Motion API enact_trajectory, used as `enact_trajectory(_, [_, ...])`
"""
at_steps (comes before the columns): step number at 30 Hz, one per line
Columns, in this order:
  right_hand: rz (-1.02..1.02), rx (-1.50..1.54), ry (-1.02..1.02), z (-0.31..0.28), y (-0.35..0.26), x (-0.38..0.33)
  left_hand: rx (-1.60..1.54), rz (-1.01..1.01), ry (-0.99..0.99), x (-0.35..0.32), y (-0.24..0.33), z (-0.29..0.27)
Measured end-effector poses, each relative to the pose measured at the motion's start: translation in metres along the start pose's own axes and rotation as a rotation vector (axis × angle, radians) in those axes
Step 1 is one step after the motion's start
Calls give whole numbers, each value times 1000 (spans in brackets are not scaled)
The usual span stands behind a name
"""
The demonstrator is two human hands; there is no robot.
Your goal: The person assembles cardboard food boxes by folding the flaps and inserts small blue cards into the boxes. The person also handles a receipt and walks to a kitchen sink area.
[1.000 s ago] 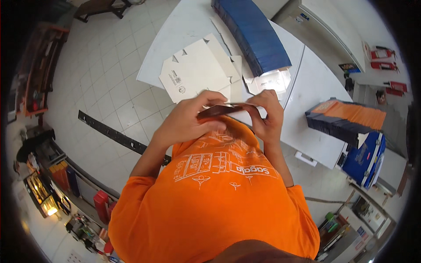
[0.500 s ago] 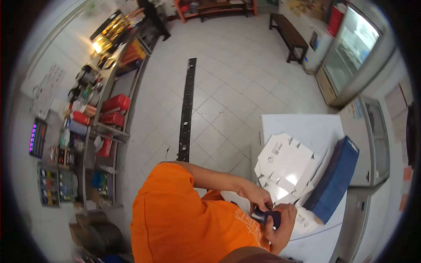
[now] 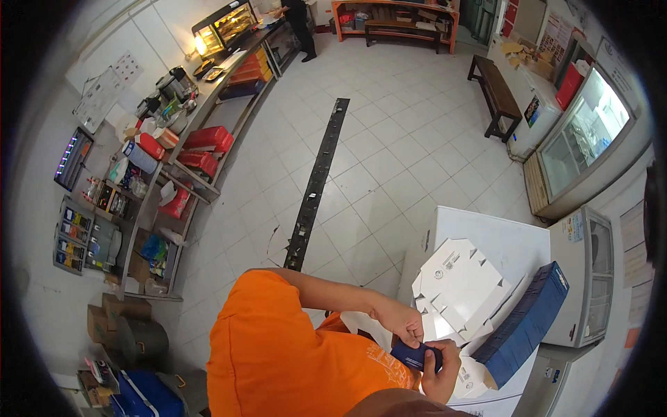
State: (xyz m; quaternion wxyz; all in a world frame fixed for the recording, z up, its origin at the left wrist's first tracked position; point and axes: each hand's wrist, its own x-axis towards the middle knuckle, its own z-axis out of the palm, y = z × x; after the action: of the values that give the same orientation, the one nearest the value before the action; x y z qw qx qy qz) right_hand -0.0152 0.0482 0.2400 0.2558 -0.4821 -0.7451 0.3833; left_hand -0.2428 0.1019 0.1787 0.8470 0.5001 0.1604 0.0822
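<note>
Close to the body, my two hands hold a small dark blue carton (image 3: 411, 355). My left hand (image 3: 401, 321) reaches across from the left, its fingers bent down onto the carton's upper edge. Around the carton's right end are the thumb and fingers of my right hand (image 3: 445, 370). Just beyond the hands lies a stack of flat white die-cut boxes (image 3: 462, 281) with slots and tabs. To its right runs a long row of dark blue folded cartons (image 3: 524, 325). A white printed piece (image 3: 470, 379) sits beside my right hand.
The white worktop (image 3: 497, 226) bears the cartons. Behind it stand a glass-lidded freezer (image 3: 594, 278) and a lit glass-door fridge (image 3: 587, 128). A brown bench (image 3: 497, 97) is farther off. Along the left runs a cluttered metal counter (image 3: 201, 108); a person in black (image 3: 299, 28) stands at its far end.
My view has shifted, so the room sits lower and farther right. The carton has turned from showing its open end to showing a broad blue side. Both hands still grip it.
</note>
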Motion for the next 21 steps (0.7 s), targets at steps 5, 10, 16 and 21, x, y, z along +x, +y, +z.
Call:
enact_trajectory(5, [-113,-42,85,7,-9,12,378,32,43,-2,25,8])
enact_trajectory(10, [-253,-549,456,7,1,6,106,237,478,5,27,-12])
enact_trajectory(16, [-215,-323,475,22,15,10,-346,418,630,46,40,7])
enact_trajectory(21, [-217,-471,642,4,6,22,-449,570,644,74,40,36])
